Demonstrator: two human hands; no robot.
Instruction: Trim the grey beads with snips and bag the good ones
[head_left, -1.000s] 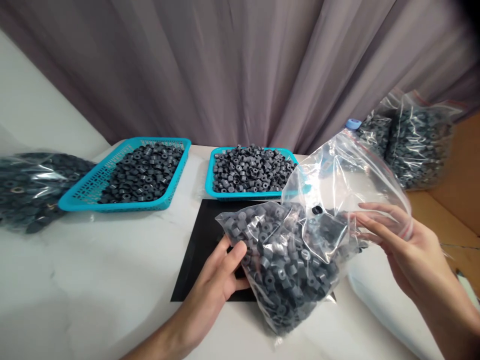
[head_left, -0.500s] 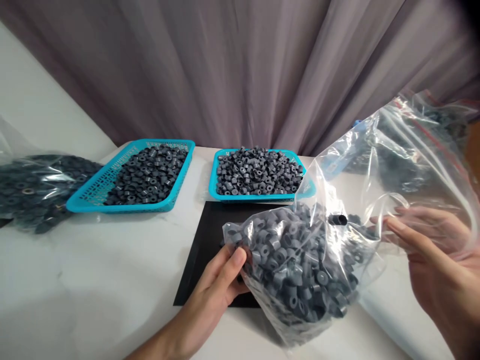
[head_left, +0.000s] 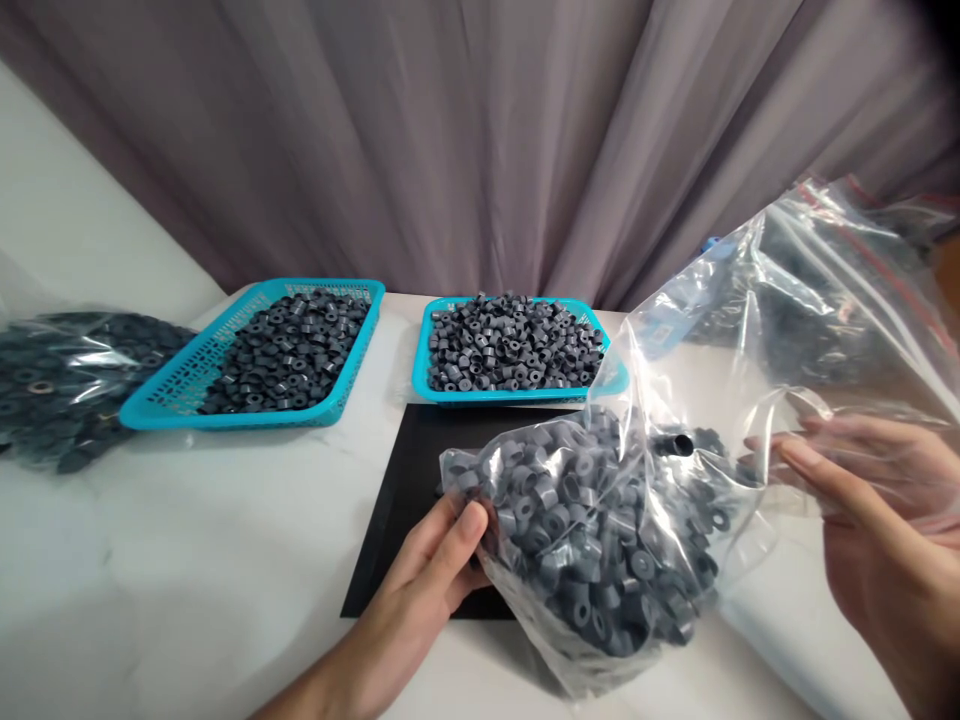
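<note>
A clear plastic bag (head_left: pixel 600 540) holding several grey ring-shaped parts lies over a black mat (head_left: pixel 405 500) on the white table. My left hand (head_left: pixel 435 575) grips the bag's lower left corner, fingers closed on the plastic. My right hand (head_left: pixel 862 510) is at the bag's open mouth on the right, fingers stretched along the loose clear film, partly inside it. The empty upper part of the bag (head_left: pixel 787 300) billows up toward the right.
Two turquoise baskets of grey rings stand behind the mat: one at left (head_left: pixel 247 360), one at centre (head_left: pixel 517 350). A filled bag (head_left: pixel 67 380) lies at the far left. More filled bags show through the film at right. A grey curtain hangs behind.
The bag's open top has been lifted and spread wide toward the right. My right hand has shifted right with the film. My left hand keeps its hold on the corner.
</note>
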